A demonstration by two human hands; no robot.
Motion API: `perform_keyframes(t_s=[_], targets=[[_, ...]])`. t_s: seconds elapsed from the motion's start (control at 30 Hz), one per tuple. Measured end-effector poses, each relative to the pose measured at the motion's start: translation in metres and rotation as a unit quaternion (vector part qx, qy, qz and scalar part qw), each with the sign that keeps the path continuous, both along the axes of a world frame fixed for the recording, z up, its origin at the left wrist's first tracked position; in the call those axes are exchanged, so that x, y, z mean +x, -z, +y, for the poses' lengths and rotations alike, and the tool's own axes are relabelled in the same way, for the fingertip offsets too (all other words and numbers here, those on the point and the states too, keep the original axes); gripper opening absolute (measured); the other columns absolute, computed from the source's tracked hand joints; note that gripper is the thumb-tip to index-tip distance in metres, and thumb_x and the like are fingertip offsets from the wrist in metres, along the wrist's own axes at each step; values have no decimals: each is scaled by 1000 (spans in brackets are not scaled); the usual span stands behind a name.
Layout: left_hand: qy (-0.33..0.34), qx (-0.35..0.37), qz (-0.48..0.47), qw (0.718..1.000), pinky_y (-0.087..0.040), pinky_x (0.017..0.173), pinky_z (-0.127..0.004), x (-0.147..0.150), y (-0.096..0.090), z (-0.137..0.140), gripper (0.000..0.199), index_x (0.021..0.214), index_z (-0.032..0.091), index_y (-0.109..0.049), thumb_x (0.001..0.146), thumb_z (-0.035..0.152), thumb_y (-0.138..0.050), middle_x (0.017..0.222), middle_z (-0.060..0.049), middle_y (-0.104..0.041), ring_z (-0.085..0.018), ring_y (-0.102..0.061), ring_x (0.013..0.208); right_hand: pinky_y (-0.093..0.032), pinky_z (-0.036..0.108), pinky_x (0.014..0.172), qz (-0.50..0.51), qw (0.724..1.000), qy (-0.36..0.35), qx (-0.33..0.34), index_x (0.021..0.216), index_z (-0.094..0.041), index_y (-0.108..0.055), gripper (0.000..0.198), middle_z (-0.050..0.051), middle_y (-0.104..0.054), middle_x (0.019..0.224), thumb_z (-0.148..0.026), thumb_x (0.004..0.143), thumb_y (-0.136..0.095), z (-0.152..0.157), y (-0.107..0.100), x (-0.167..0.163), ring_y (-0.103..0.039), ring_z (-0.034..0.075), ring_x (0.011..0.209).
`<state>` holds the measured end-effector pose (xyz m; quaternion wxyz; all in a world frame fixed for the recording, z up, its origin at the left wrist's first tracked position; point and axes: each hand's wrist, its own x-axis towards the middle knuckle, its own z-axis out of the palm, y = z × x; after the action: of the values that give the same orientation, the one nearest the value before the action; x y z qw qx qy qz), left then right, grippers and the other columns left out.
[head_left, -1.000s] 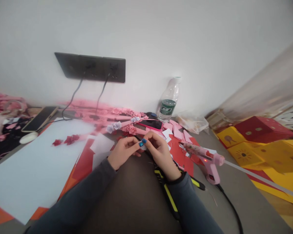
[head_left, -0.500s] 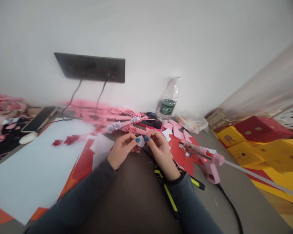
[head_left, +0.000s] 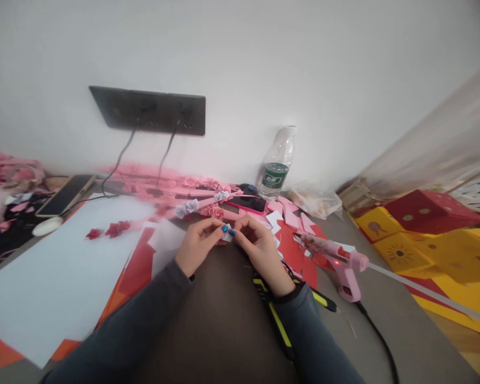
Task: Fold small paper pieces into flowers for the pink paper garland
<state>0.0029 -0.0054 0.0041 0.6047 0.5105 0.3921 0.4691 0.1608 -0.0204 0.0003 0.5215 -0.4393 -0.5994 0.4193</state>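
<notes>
Between my two hands is a small piece of white paper (head_left: 228,235), pinched at thumb and fingertips. My left hand (head_left: 202,242) is closed on its left side, my right hand (head_left: 258,246) on its right side. The fingers hide part of the paper, so its folds are hard to make out. Just beyond the hands lie pink paper strips with white paper flowers (head_left: 186,208) and pink paper flowers (head_left: 212,212). Under my right forearm are black and yellow pliers (head_left: 278,320). Right of that hand rests a pink glue gun (head_left: 344,261) with its red light lit.
A water bottle (head_left: 274,170) stands against the wall. Large white sheets (head_left: 64,266) lie at the left over red and orange paper. Red paper (head_left: 300,261) and pink scraps lie at the right, near yellow boxes (head_left: 436,253). A phone (head_left: 66,196) lies far left.
My right thumb has moved left, closer to my left thumb. Less of the white paper shows between the fingers now. The other things have stayed in place.
</notes>
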Motion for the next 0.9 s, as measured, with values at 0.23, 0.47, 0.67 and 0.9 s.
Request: perform_keyframes(t_s=[0.23, 0.47, 0.67, 0.9], targets=[[7, 77, 70, 995, -55, 66, -24, -3, -4, 0, 18, 80, 16, -71, 80, 34, -69, 75, -2, -67, -15, -63, 70, -37, 27, 56, -12, 1000, -4, -2, 78, -20, -56, 30, 0, -54, 72, -48, 86, -63, -1, -1, 0, -47, 14, 62], [19, 55, 58, 997, -55, 67, -25, -2, -5, 0, 18, 79, 16, -71, 79, 34, -69, 76, -2, -67, -15, -63, 72, -37, 27, 55, 7, 1000, -12, -18, 77, -20, -55, 31, -1, -53, 69, -49, 85, -63, 1, 0, 2, -47, 14, 61], [19, 16, 27, 999, -57, 68, -25, 0, -4, -2, 20, 78, 15, -71, 76, 35, -73, 75, -1, -66, -14, -63, 71, -37, 26, 53, 22, 999, -8, -25, 77, -20, -56, 32, -1, -53, 67, -50, 81, -68, 3, 1, 3, -47, 14, 59], [36, -15, -9, 999, -58, 70, -26, 0, -4, -2, 24, 78, 15, -72, 72, 38, -78, 75, -1, -66, -13, -63, 71, -41, 27, 57, 55, 998, -21, -20, 80, -21, -58, 29, -1, -55, 70, -47, 80, -70, 2, -1, 3, -51, 14, 62]])
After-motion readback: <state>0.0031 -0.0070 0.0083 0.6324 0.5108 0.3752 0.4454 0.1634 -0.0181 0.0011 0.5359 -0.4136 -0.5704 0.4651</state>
